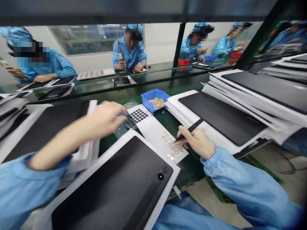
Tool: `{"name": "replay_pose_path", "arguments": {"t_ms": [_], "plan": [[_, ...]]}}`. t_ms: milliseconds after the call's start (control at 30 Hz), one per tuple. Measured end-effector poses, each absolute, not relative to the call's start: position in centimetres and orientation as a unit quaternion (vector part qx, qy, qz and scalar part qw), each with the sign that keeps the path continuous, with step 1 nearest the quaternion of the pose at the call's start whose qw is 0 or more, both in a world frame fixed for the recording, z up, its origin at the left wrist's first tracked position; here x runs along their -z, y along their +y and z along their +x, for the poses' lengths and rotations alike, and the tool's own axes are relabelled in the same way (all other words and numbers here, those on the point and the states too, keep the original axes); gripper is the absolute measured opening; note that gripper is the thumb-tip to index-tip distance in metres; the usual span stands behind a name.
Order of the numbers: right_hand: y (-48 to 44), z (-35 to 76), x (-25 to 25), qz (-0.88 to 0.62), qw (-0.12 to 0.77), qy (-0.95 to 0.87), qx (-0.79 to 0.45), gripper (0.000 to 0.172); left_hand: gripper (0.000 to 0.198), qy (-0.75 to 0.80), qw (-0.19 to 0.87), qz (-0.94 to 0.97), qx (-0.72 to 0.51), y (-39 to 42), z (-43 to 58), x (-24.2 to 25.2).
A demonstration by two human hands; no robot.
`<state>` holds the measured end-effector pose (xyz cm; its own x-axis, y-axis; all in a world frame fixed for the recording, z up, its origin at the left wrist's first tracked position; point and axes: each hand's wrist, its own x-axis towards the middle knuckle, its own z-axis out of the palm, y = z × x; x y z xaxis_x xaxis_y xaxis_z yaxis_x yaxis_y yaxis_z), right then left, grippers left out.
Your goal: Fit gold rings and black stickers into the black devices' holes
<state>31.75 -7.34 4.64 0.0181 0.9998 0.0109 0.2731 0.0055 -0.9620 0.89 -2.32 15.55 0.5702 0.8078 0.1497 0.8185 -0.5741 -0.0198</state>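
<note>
My right hand (198,140) is closed around black tweezers (195,125), their tip down among gold-coloured rings (173,147) laid in rows on a white sheet (153,134). Rows of black rings (139,115) cover the sheet's far end, partly under clear plastic film (122,126). Beside that film hovers my left hand (107,118), its fingers curled but smeared by motion; whether they hold anything is unclear. In front of me a black tablet back cover (115,188) with a round camera hole lies on white backing.
A blue bin (154,99) holds many small gold-coloured pieces. Stacks of dark panels interleaved with white sheets stand at left (52,127) and right (223,115). Across the bench, several co-workers in blue (130,48) work below an overhead shelf (144,12).
</note>
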Motion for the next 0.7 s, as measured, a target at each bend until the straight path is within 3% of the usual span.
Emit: {"name": "replay_pose_path", "arguments": {"t_ms": [100, 267, 700], "plan": [[-6.8, 31.6, -3.2, -0.536, 0.466, -0.578, -0.402, 0.045, 0.023, -0.289, -0.053, -0.956, -0.009, -4.2, 9.1, -11.5], [-4.6, 30.1, -2.2, -0.537, 0.473, -0.573, -0.399, 0.037, 0.022, -0.285, -0.074, -0.956, -0.018, -3.8, 12.4, -6.8], [-4.2, 29.5, -2.1, -0.580, 0.452, -0.581, -0.349, 0.034, 0.029, -0.270, -0.111, -0.956, 0.037, -3.2, 11.1, -6.0]]}}
